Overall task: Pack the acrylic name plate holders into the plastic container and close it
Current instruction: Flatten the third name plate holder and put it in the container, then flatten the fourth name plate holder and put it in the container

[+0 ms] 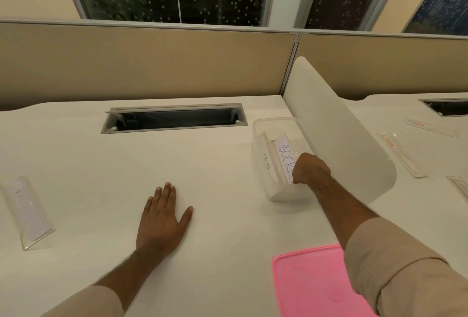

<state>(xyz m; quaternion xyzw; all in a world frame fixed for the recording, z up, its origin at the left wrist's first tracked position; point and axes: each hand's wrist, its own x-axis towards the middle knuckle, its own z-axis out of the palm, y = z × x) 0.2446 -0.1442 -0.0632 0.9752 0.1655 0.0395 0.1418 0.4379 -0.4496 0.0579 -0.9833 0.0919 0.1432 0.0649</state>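
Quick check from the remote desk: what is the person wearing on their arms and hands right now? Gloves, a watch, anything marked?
Both hands are bare: no gloves, rings or watch show on the left hand or the right hand. Each arm has a plain beige sleeve, the left sleeve and the right sleeve, pushed up to leave the forearms uncovered. No markings or logos are visible.

Single head view, worn high over the desk [76,154] near edge, facing forward and down (wide-angle), close to the hands
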